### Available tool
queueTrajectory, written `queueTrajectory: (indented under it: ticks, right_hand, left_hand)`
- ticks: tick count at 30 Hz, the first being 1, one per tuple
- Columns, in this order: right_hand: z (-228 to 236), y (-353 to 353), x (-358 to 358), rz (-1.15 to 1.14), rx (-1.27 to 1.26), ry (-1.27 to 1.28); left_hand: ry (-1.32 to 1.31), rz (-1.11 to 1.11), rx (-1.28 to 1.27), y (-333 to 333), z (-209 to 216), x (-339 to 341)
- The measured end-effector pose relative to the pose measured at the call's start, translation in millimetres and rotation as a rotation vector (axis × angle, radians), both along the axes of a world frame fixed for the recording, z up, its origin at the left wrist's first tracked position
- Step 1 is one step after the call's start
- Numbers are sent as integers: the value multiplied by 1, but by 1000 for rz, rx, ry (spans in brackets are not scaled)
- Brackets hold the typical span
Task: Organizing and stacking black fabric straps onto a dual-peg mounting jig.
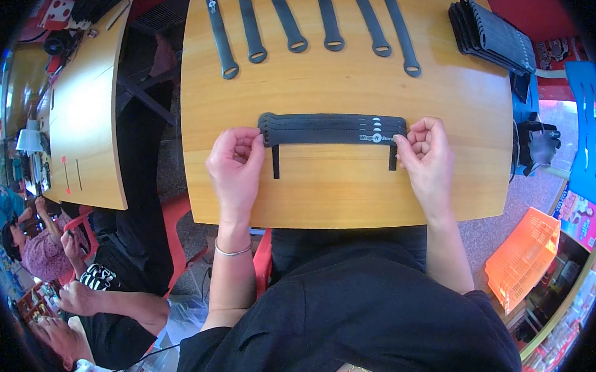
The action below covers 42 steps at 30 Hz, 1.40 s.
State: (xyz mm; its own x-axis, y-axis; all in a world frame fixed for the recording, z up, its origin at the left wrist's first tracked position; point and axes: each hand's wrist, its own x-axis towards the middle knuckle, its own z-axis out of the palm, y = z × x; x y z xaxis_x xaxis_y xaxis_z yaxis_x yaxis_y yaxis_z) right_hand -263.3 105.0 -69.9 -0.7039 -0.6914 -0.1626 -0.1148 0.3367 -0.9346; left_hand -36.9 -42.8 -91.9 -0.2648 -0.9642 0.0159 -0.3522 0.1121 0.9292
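Note:
Several black cable straps point(322, 125) lie overlapped in a stack across the table, with pale printing near their right ends. My left hand point(234, 159) pinches the left end of the stack between thumb and fingers. At the opposite end, my right hand point(425, 152) is closed the same way on the lower right corner. Two short black strips, a left one point(276, 163) and a right one point(392, 159), stick out toward me from under the stack. Whether they are fastened to it is hidden.
Several single straps with slotted ends point(330, 22) lie spaced along the far side of the wooden table point(352, 196). A pile of stacked straps point(492, 34) sits at the far right. An orange basket point(524, 258) stands right of the table. At left, people sit near another table point(89, 129).

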Motion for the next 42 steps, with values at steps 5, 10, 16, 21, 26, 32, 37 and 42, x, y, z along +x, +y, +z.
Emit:
queueTrajectory:
  ticks: [5, 10, 16, 21, 26, 32, 37, 42]
  right_hand:
    - [2, 0, 1, -7, 12, 21]
    - [0, -1, 0, -2, 4, 26]
    - [-2, 1, -1, -4, 22, 75]
    - [3, 1, -1, -12, 26, 61]
    - [2, 10, -3, 113, -46, 195]
    - [3, 20, -11, 133, 54, 582]
    - [18, 16, -37, 116, 130, 477]
    - [19, -36, -66, 96, 22, 567]
  left_hand:
    - [-8, 10, -27, 1, 2, -2]
    - [-19, 10, -46, 0, 1, -2]
    - [-130, -7, -200, 3, 8, -7]
    - [-198, -35, -226, 7, 18, -7]
    - [-501, -128, -722, 18, 32, -13]
    - [-540, -657, -607, 48, 40, -51]
    - [-586, -777, -645, 58, 35, -70]
    - [-539, -873, -638, 68, 31, -92]
